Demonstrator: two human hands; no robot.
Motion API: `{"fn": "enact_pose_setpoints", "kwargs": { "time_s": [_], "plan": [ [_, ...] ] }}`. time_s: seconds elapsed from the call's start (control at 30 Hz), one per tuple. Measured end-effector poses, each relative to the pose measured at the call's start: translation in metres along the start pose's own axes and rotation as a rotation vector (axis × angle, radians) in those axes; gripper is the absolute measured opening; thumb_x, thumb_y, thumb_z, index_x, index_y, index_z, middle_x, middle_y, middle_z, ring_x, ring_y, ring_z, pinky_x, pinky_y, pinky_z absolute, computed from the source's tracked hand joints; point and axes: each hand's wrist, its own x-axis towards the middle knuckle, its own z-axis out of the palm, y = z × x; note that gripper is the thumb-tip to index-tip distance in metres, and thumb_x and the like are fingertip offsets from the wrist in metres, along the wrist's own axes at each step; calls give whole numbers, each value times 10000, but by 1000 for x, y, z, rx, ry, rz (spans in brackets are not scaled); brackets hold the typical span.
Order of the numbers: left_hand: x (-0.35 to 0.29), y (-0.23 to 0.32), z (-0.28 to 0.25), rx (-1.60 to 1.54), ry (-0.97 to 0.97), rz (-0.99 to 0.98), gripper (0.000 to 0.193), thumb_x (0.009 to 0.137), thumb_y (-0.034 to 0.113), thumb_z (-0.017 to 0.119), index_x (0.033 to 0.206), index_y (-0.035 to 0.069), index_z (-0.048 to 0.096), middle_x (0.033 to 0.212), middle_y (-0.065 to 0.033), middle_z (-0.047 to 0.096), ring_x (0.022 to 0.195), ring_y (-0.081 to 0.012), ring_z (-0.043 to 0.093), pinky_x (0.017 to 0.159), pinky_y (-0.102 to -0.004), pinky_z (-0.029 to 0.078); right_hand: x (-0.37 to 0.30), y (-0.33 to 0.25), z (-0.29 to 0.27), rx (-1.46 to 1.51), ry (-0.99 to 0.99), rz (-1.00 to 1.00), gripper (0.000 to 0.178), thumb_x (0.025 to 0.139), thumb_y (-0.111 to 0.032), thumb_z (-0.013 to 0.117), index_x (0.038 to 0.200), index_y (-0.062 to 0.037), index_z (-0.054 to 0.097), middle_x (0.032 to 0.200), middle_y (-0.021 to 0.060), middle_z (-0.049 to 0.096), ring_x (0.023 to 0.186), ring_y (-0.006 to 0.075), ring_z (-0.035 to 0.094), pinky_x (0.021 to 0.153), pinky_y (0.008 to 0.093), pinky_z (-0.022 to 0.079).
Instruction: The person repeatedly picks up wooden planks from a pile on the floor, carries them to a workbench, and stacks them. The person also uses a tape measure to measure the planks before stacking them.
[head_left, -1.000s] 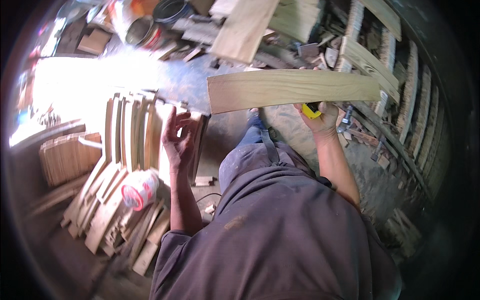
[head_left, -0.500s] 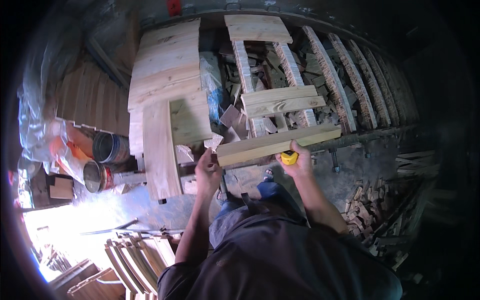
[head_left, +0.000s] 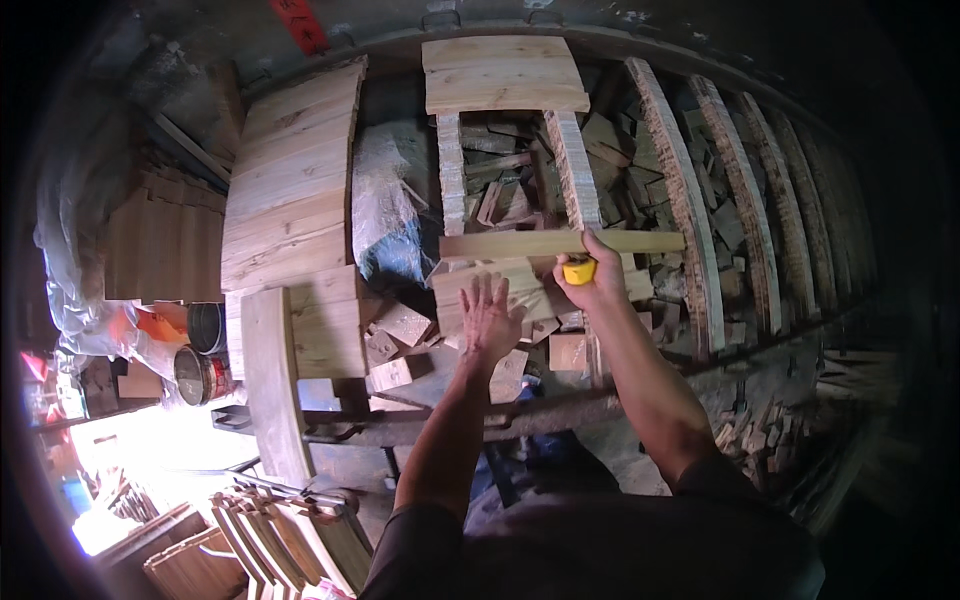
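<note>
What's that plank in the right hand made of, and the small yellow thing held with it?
Plank: pale, unfinished sawn wood by its visible grain and matte face. Yellow thing in the right hand: looks like smooth, glossy plastic, though mostly hidden by fingers.

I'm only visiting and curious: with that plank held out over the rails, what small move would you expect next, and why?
Probably lowering the plank flat onto the two pale upright rails. The right hand grips it, along with a small yellow object, and it already lies across those rails. The left hand is open just below, fingers spread, seemingly ready to steady it.
</note>
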Motion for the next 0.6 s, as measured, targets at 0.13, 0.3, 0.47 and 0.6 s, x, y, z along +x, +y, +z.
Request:
{"fn": "enact_pose_setpoints", "kwargs": {
  "time_s": [0.13, 0.3, 0.47, 0.6],
  "plan": [
    [51, -12, 33, 42, 25, -56, 661, 919, 397, 592, 1484, 93, 434, 1557, -212, 352, 1473, -422, 243, 1204, -605, 140, 89, -22, 35, -69, 20, 36, 185, 926, -315, 715, 937, -153, 626, 849, 45, 629, 693, 235, 610, 634, 382, 475],
    [63, -17, 46, 242, 63, -101, 659, 929, 456, 538, 1486, 118, 440, 1572, -193, 327, 1485, -408, 225, 1225, -592, 86, 186, -33, 74, -97, 156, 72, 159, 936, -262, 699, 940, -150, 586, 812, 58, 603, 634, 244, 587, 604, 395, 466],
    [71, -13, 44, 249, -32, -145, 643, 926, 458, 541, 1467, 121, 463, 1560, -203, 338, 1480, -412, 228, 1223, -588, 90, 287, -38, 85, -93, 176, 2, 179, 928, -293, 723, 995, -181, 600, 912, 40, 609, 748, 254, 594, 686, 401, 483],
    [73, -12, 39, 214, -75, -170, 641, 923, 462, 541, 1468, 136, 458, 1536, -226, 360, 1472, -425, 238, 1215, -600, 98, 343, -33, 71, -151, 64, 25, 141, 950, -271, 693, 1002, -181, 599, 877, 19, 629, 718, 242, 600, 674, 411, 473]
  ]
}}
